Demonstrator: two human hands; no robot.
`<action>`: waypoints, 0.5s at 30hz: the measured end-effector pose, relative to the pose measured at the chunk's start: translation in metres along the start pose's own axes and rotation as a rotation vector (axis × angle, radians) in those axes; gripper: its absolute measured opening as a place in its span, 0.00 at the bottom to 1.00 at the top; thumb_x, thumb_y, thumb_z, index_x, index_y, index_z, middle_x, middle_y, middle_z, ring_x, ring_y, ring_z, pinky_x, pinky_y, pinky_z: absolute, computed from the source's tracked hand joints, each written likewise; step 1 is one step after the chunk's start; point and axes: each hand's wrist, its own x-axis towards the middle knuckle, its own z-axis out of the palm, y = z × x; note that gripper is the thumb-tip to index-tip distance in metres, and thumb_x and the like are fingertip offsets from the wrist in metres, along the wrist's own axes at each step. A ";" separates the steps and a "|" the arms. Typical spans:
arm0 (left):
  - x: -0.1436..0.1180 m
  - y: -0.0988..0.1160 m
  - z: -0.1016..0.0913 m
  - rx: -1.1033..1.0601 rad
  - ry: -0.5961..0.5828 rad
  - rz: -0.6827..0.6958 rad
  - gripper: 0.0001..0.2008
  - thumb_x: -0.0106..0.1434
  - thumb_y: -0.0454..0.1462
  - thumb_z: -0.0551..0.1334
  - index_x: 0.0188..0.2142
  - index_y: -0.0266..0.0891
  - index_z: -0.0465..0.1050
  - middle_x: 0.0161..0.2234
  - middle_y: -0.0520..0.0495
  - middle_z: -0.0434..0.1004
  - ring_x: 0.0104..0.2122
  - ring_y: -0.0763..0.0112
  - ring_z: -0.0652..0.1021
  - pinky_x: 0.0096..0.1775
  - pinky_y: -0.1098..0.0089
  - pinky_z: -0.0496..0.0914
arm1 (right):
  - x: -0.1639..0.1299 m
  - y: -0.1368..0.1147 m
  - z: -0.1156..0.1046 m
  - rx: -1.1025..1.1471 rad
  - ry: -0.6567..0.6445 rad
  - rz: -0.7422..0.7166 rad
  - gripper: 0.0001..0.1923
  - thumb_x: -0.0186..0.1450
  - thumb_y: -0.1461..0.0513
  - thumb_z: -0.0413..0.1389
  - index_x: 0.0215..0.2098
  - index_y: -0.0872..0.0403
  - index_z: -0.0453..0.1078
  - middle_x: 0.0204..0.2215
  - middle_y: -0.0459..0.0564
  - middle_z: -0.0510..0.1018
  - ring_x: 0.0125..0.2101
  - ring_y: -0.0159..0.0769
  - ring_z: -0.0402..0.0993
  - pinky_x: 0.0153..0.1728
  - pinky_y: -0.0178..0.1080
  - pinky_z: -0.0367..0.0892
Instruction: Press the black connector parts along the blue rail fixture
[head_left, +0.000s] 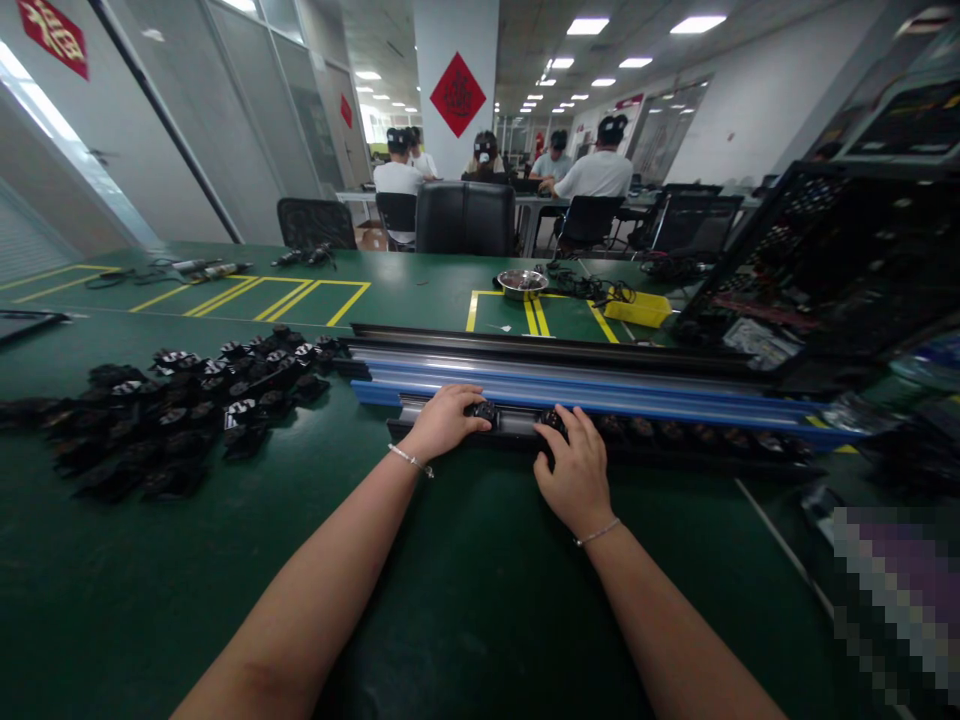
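Note:
My left hand point(444, 420) grips a small black rounded part point(484, 412) between thumb and fingers, at the left end of a long dark channel point(514, 421). To its right, my right hand point(576, 462) has its fingers curled round a similar black part point(553, 420) seated in the channel. A row of such parts point(675, 432) fills the channel further right. Just behind lie blue and silver rails point(465, 376), with a black rail point(525, 344) beyond them. On the left is a pile of loose black parts point(187, 410).
The green table point(450, 600) carries yellow tape marks. Toward the back stand a metal bowl point(522, 284) and a yellow tray point(637, 308) near tangled cables. A large dark frame point(825, 260) rises at right. Chairs and seated people are beyond the table.

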 end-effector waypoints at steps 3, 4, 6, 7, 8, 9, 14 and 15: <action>-0.001 -0.001 -0.003 0.009 -0.004 -0.007 0.18 0.52 0.40 0.68 0.43 0.39 0.75 0.51 0.46 0.73 0.53 0.62 0.70 0.57 0.62 0.61 | 0.000 -0.001 -0.001 -0.011 0.005 0.009 0.18 0.58 0.65 0.50 0.45 0.54 0.72 0.57 0.57 0.64 0.60 0.51 0.50 0.55 0.57 0.54; -0.002 -0.001 -0.004 0.009 -0.007 -0.012 0.18 0.52 0.40 0.68 0.43 0.39 0.75 0.51 0.46 0.73 0.53 0.62 0.70 0.57 0.62 0.61 | 0.000 -0.001 -0.001 -0.015 0.005 0.012 0.18 0.58 0.65 0.50 0.45 0.54 0.72 0.56 0.57 0.64 0.60 0.51 0.49 0.56 0.57 0.54; -0.002 -0.002 -0.006 0.009 -0.011 -0.024 0.18 0.52 0.40 0.68 0.43 0.38 0.76 0.51 0.45 0.73 0.53 0.62 0.70 0.57 0.62 0.61 | 0.000 -0.002 -0.002 -0.021 0.004 0.014 0.17 0.58 0.65 0.50 0.45 0.54 0.72 0.56 0.57 0.64 0.60 0.51 0.49 0.56 0.57 0.54; -0.003 -0.001 -0.006 0.010 -0.013 -0.028 0.18 0.52 0.39 0.68 0.43 0.38 0.76 0.52 0.45 0.73 0.53 0.61 0.69 0.57 0.62 0.61 | 0.000 -0.002 -0.002 -0.022 0.001 0.013 0.17 0.59 0.65 0.50 0.45 0.54 0.72 0.56 0.57 0.64 0.60 0.51 0.50 0.56 0.57 0.54; -0.003 -0.001 -0.007 0.010 -0.014 -0.033 0.18 0.52 0.39 0.68 0.43 0.38 0.76 0.52 0.45 0.73 0.53 0.61 0.69 0.57 0.62 0.62 | 0.000 -0.002 -0.002 -0.022 -0.001 0.012 0.17 0.59 0.65 0.50 0.45 0.54 0.72 0.56 0.57 0.64 0.60 0.51 0.50 0.56 0.57 0.54; -0.003 -0.001 -0.008 0.010 -0.015 -0.035 0.18 0.52 0.39 0.68 0.43 0.38 0.76 0.52 0.45 0.73 0.53 0.61 0.69 0.57 0.62 0.62 | 0.000 -0.002 -0.002 -0.021 -0.003 0.010 0.17 0.59 0.65 0.50 0.45 0.54 0.72 0.56 0.57 0.64 0.60 0.51 0.50 0.56 0.57 0.54; -0.004 -0.003 -0.009 0.001 -0.015 -0.028 0.19 0.52 0.39 0.68 0.44 0.38 0.76 0.51 0.44 0.73 0.53 0.60 0.70 0.57 0.61 0.61 | 0.000 -0.001 0.000 -0.016 0.005 0.006 0.17 0.58 0.65 0.51 0.45 0.54 0.72 0.56 0.57 0.65 0.60 0.51 0.50 0.56 0.57 0.54; -0.004 -0.004 -0.009 0.000 -0.012 -0.026 0.18 0.52 0.39 0.68 0.44 0.38 0.76 0.51 0.44 0.73 0.53 0.60 0.70 0.57 0.61 0.61 | 0.000 -0.001 0.000 -0.017 0.004 0.005 0.18 0.58 0.65 0.51 0.46 0.54 0.72 0.56 0.57 0.65 0.60 0.51 0.51 0.56 0.57 0.54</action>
